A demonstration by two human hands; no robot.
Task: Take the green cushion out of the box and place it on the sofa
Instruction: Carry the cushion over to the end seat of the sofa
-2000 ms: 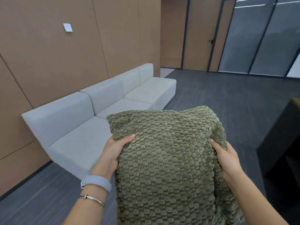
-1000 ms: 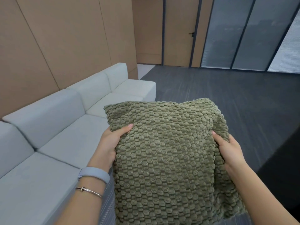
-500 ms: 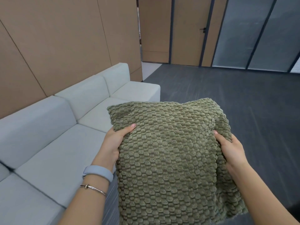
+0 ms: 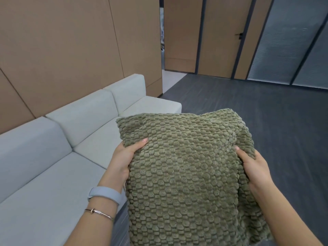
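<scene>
Wood-panelled room, grey carpet, pale sofa along the wall at 9 o'clock

The green cushion is in the air beside the sofa's seat, left hand and right hand each with fingers curled round a side edge. The cover looks soft and loose; if only fabric is pinched, it could sag, slip, or land on the front edge and fall to the floor

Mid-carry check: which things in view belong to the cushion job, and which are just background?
Job:
green cushion
left hand and right hand, gripping its sides
grey sofa, its seats bare

Background:
door
glass partition
wood wall panels
</scene>
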